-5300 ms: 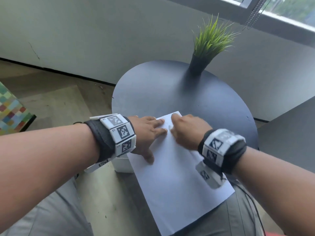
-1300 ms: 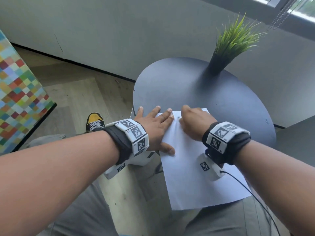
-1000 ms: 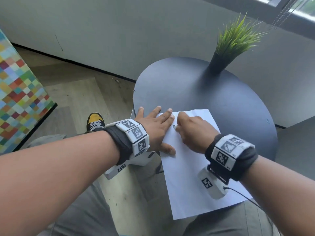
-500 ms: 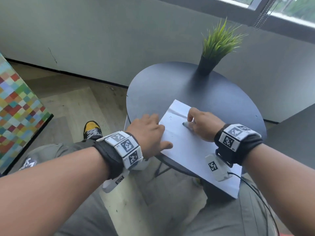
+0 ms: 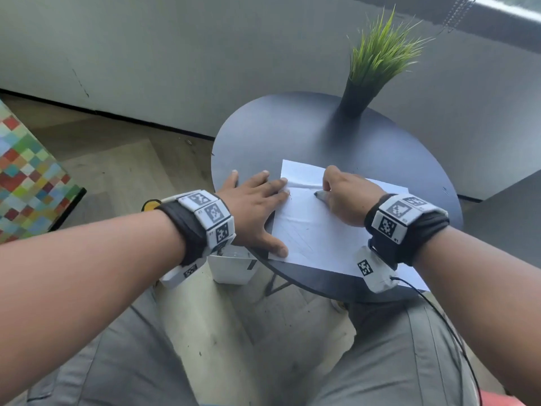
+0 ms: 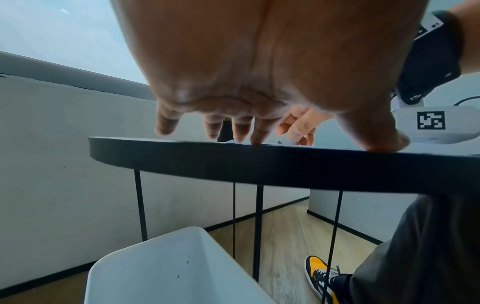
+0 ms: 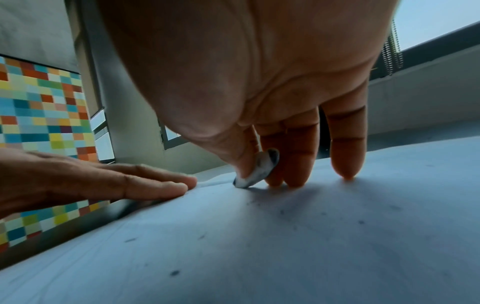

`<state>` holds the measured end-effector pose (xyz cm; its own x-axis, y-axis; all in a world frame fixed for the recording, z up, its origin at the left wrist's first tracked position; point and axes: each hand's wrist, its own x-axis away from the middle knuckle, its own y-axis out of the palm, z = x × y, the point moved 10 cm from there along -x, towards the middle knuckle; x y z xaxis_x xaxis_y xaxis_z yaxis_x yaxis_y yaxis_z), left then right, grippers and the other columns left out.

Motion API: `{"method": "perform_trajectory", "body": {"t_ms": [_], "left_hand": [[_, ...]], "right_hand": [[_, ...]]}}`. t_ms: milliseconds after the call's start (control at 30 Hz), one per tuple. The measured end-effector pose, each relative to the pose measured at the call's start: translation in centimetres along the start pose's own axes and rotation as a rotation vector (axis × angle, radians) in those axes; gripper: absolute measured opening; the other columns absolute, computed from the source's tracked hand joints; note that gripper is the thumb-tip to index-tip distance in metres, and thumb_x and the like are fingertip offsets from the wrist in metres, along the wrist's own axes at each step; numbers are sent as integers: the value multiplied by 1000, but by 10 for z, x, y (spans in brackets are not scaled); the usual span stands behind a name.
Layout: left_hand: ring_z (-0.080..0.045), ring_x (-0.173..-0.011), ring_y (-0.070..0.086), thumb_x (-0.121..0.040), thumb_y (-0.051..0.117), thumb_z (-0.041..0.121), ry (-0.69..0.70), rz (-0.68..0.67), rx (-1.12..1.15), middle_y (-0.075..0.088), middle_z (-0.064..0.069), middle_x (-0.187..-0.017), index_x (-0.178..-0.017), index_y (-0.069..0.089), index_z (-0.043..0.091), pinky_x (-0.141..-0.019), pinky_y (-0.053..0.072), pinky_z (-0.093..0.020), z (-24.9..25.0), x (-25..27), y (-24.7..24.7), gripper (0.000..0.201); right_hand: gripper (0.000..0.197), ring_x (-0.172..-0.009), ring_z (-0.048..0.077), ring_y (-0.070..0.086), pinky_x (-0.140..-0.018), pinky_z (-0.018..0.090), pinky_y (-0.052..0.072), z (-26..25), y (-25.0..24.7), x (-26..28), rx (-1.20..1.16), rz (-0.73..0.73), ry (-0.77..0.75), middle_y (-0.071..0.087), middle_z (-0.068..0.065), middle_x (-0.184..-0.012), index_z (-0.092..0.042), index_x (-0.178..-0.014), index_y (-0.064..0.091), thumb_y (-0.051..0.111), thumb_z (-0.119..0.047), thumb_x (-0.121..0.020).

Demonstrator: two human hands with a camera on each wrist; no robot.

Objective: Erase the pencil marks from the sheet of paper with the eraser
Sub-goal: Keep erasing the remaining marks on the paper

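A white sheet of paper (image 5: 316, 230) lies on the round dark table (image 5: 292, 133), with faint pencil lines near its left edge and dark crumbs (image 7: 174, 273) scattered on it. My right hand (image 5: 342, 194) pinches a small, smudged white eraser (image 7: 259, 168) between thumb and fingers, its tip on the paper near the far left corner. My left hand (image 5: 257, 206) lies flat with straight fingers, pressing the paper's left edge and the table. The eraser (image 5: 319, 195) peeks out under the right hand in the head view.
A potted green plant (image 5: 371, 68) stands at the table's far side. A white bin (image 6: 166, 267) sits on the floor under the table's left edge, beside thin black legs. A colourful checkered panel (image 5: 26, 177) is at the left. My knees are below the table.
The paper has been shifted and turned, so more of it lies on the table. My right hand with the eraser stays near the far left corner; my left hand moved to the left edge.
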<state>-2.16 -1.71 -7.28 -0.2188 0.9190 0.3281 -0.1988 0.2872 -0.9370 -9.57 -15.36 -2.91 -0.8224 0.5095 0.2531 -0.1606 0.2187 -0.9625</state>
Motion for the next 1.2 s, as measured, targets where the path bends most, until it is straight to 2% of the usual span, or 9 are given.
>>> {"method": "perform_trajectory", "body": {"t_ms": [100,233,367,500,667,833,967,1100,1200], "left_hand": [[-19,-153,-12,-61,42,99,27,-40,-26,-11,16,-166,-159,2,30,-116,4,-67,-2,-7,-2,127],[-20,-153,-16,-55,44,101,20,-64,-19,-17,16,-165,-159,-6,30,-116,2,-69,-5,-10,-1,135],[-21,-153,-16,-53,42,102,24,-65,-10,-19,17,-164,-158,-8,31,-115,2,-69,-6,-11,3,136],[-22,-153,-15,-51,43,102,37,-50,0,-17,17,-165,-158,-7,35,-115,4,-70,-6,-11,4,136],[-22,-153,-15,-53,40,103,35,-38,-23,-18,17,-165,-158,-9,31,-115,6,-70,-6,-13,5,137],[-21,-153,-14,-48,40,104,42,-29,6,-17,18,-165,-157,-6,36,-114,5,-70,-7,-12,6,137],[-21,-153,-13,-52,40,103,35,-35,-16,-18,17,-165,-158,-9,33,-115,5,-69,-6,-12,4,136],[-22,-153,-12,-49,45,103,30,-50,6,-17,17,-165,-157,-6,36,-114,5,-71,-7,-10,4,137],[-23,-154,-10,-50,42,103,35,-44,-30,-16,16,-165,-158,-7,34,-114,8,-70,-5,-12,2,137]], "right_hand": [[26,-84,33,53,-70,38,43,-3,-1,-2,-19,-13,17,61,13,-95,-12,-103,41,43,-37,-100],[23,-87,25,57,-76,34,45,-39,17,2,-207,-118,-90,63,2,-95,-25,-104,50,55,-46,-94],[18,-88,24,53,-75,31,41,-49,12,2,-199,-29,-128,61,2,-98,-24,-104,53,55,-39,-93],[12,-81,21,49,-68,27,32,-83,28,25,-123,-171,-351,54,-4,-87,-23,-95,48,55,-32,-95],[16,-84,27,53,-68,28,35,-47,4,-4,-151,-3,-147,57,1,-87,-20,-96,51,53,-36,-94],[7,-83,27,51,-70,33,38,-88,31,24,-47,-200,-382,54,0,-89,-21,-97,46,50,-26,-95],[20,-85,29,52,-70,33,39,-48,2,-3,-91,8,-162,62,9,-96,-15,-100,51,50,-34,-96],[13,-79,26,48,-67,31,32,-94,29,30,-16,-156,-424,61,4,-94,-18,-108,51,51,-20,-96],[18,-86,29,54,-68,32,36,-69,9,9,-56,-39,-268,61,7,-94,-14,-107,51,49,-29,-97]]}}
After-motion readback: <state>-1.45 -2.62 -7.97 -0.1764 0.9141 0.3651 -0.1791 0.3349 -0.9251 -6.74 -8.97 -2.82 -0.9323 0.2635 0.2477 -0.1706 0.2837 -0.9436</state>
